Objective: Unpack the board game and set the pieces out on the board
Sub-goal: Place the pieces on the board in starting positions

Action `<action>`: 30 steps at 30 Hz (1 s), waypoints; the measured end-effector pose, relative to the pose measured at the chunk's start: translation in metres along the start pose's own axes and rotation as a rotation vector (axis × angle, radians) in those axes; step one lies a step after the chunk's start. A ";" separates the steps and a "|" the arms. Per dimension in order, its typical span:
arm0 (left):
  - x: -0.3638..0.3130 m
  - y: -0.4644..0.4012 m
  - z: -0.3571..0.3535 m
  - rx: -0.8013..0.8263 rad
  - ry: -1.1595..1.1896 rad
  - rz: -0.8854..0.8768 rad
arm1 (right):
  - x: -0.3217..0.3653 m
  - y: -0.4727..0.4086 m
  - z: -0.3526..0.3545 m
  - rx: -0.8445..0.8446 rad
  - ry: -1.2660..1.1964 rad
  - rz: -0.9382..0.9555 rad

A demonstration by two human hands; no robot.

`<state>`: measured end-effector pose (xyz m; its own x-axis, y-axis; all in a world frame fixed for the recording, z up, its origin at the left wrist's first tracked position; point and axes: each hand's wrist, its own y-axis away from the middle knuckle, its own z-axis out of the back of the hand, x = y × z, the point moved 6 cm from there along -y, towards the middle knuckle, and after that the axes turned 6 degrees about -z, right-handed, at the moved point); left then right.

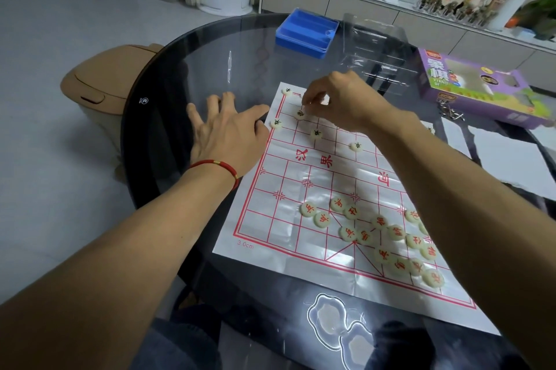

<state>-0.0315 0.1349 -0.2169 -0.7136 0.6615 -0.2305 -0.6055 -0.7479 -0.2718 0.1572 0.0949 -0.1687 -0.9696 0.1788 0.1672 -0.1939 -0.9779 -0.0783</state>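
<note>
A white paper board (288, 177) with a red grid lies on the round glass table (180, 74). Several pale round pieces with black characters (316, 133) stand on the board's far rows. Several pieces with red characters (379, 237) lie bunched on the near right part. My left hand (228, 129) lies flat with spread fingers on the glass, thumb touching the board's far left edge. My right hand (340, 102) hovers over the far rows, its fingertips curled together above a black-character piece (300, 114); whether they pinch a piece is hidden.
A blue plastic tray (307, 32) and a clear plastic insert (379, 47) sit at the table's far side. The purple game box (478, 84) lies at the right, with keys beside it. A tan bin (105, 81) stands left of the table.
</note>
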 end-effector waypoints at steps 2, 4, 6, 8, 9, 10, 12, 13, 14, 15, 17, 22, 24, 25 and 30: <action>0.000 0.000 0.000 -0.001 0.001 0.001 | 0.005 0.000 -0.005 0.045 0.014 -0.005; 0.000 0.000 0.000 0.002 -0.009 0.003 | 0.009 -0.001 -0.007 0.054 0.006 -0.005; 0.001 0.000 0.000 0.003 -0.019 0.004 | 0.011 -0.001 -0.006 0.050 0.000 0.008; 0.001 -0.001 -0.001 0.000 -0.017 0.005 | 0.012 -0.001 -0.004 0.063 0.006 0.031; 0.000 -0.001 -0.001 -0.001 -0.017 0.004 | 0.012 0.000 -0.004 0.071 0.008 0.040; 0.000 -0.001 -0.001 -0.002 -0.017 0.003 | 0.012 0.000 -0.003 0.079 0.008 0.045; 0.001 0.000 0.000 -0.001 -0.016 0.003 | 0.012 -0.001 -0.003 0.089 0.006 0.050; 0.001 -0.001 0.000 -0.001 -0.013 0.004 | 0.013 -0.001 -0.003 0.095 0.005 0.051; 0.001 -0.001 0.000 -0.001 -0.011 0.006 | 0.013 -0.001 -0.004 0.100 0.005 0.052; 0.001 -0.001 0.000 0.001 -0.010 0.006 | 0.012 -0.002 -0.004 0.101 0.004 0.053; 0.001 -0.001 -0.001 0.006 -0.009 0.004 | 0.012 -0.002 -0.004 0.102 0.003 0.052; 0.002 -0.001 0.000 0.008 0.002 0.007 | 0.012 -0.001 -0.002 0.086 0.009 0.060; 0.002 -0.001 0.000 0.013 0.003 0.007 | 0.011 0.002 0.001 0.070 0.013 0.072; 0.002 -0.001 0.000 0.014 0.006 0.006 | 0.011 0.004 0.003 0.058 0.013 0.077; 0.002 -0.001 0.001 0.022 0.020 0.005 | 0.004 0.021 0.018 -0.021 0.009 0.079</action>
<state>-0.0331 0.1368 -0.2161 -0.7096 0.6583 -0.2511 -0.6094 -0.7523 -0.2502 0.1514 0.0730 -0.1523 -0.9833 0.1025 0.1505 -0.1200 -0.9864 -0.1120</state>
